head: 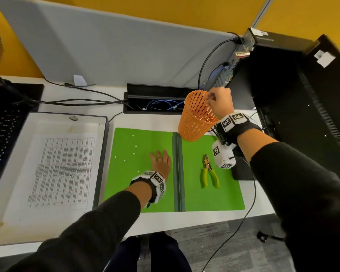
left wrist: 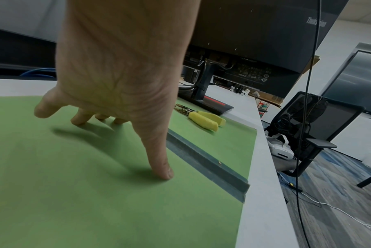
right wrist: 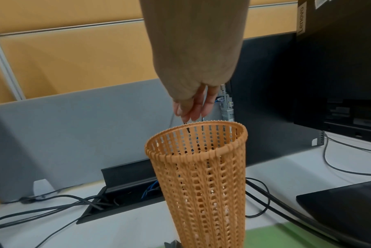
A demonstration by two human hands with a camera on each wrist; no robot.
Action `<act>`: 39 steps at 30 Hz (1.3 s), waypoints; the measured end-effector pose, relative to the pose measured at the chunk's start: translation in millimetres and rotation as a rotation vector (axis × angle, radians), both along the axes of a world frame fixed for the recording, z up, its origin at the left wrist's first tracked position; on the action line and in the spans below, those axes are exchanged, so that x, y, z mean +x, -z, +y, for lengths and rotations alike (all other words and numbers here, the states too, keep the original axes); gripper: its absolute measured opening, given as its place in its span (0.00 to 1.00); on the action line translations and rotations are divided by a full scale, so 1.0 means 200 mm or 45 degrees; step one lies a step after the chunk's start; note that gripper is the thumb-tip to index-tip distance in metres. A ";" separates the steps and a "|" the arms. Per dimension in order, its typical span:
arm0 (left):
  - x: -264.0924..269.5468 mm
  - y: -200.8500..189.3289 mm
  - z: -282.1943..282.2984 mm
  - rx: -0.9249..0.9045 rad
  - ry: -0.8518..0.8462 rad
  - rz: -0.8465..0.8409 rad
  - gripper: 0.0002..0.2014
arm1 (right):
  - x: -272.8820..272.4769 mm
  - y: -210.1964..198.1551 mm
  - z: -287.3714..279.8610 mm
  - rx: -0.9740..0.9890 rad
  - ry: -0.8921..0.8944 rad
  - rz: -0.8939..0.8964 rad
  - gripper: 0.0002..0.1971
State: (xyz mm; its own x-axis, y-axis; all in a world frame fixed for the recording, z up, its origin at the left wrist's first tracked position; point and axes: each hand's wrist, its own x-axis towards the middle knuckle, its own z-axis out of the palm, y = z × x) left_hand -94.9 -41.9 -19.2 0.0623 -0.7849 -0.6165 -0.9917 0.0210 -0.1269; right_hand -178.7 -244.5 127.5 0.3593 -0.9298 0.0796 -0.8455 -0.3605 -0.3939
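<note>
The green folder (head: 137,189) is lying open on the white table (head: 204,218). The left hand (head: 161,162) is pressing on the folder's left half, its grip apart and fingers spread flat; small white dots (head: 133,146) are lying on that half too. The orange mesh basket (head: 196,118) is standing at the far edge of the folder's right half; the right hand (head: 220,103) is hovering just above its rim, grip drawn together at the fingertips, though whether it is pinching anything I cannot tell. Yellow-handled pliers (head: 209,171) are lying on the folder's right half; a shallow tray (head: 101,163) with a printed sheet (head: 63,171) is sitting left of the folder. A cable trough (head: 155,91), a grey partition (head: 116,46) and a yellow wall (head: 165,8) are rising beyond the folder; a black computer (head: 273,75) is standing to its right.
</note>
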 end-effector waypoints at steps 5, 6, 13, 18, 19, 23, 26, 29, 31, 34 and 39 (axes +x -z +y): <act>0.04 0.01 0.00 -0.007 0.002 0.078 0.56 | 0.07 0.00 0.02 -0.028 -0.121 -0.125 0.07; 0.06 0.01 0.01 -0.015 0.008 0.098 0.57 | 0.10 0.00 0.04 -0.050 -0.171 -0.149 0.06; 0.27 -0.01 0.15 -0.314 -0.233 0.190 0.38 | 0.34 0.25 0.27 0.077 -0.515 -0.134 0.04; 0.47 0.01 0.37 -0.325 -0.493 0.176 0.45 | 0.43 0.53 0.42 0.335 -0.678 0.080 0.09; 0.51 0.03 0.41 -0.298 -0.519 0.174 0.49 | 0.43 0.57 0.44 0.366 -0.703 0.113 0.10; 0.57 0.06 0.53 -0.203 -0.471 0.132 0.62 | 0.47 0.71 0.53 0.447 -0.771 0.163 0.12; 0.54 0.06 0.57 -0.134 -0.386 0.019 0.60 | 0.51 0.77 0.58 0.462 -0.829 0.147 0.13; 0.50 0.08 0.57 -0.110 -0.429 -0.009 0.59 | 0.54 0.83 0.61 0.458 -0.847 0.137 0.13; 0.49 0.09 0.58 -0.096 -0.437 -0.048 0.59 | 0.55 0.86 0.62 0.429 -0.826 0.118 0.12; 0.48 0.09 0.58 -0.072 -0.445 -0.084 0.59 | 0.57 0.89 0.61 0.412 -0.794 0.090 0.12; 0.49 0.11 0.58 -0.059 -0.456 -0.096 0.58 | 0.59 0.91 0.61 0.397 -0.769 0.048 0.08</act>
